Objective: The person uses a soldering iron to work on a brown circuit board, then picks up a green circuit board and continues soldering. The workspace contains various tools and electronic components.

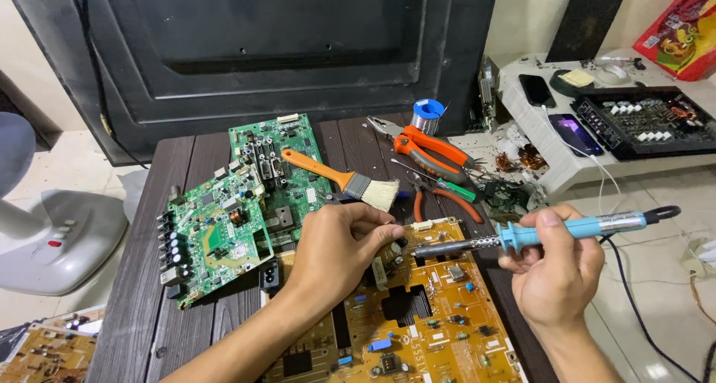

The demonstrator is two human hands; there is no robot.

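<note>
While resting on the orange-brown circuit board (418, 316), left hand (339, 252), fingers pinched together; right hand (556, 267) clamped round the blue-handled soldering iron (537, 235).

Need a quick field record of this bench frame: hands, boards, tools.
left hand: fingers pinched, resting at the top edge of the tan circuit board
right hand: holds a blue-handled soldering iron, tip pointing toward the left fingers
green boards: two, overlapping, left of the tan board
brush: orange handle, lying across the upper green board
pliers: orange-handled, behind the brush
solder spool: upright near the pliers
table: dark wood-grain
</note>
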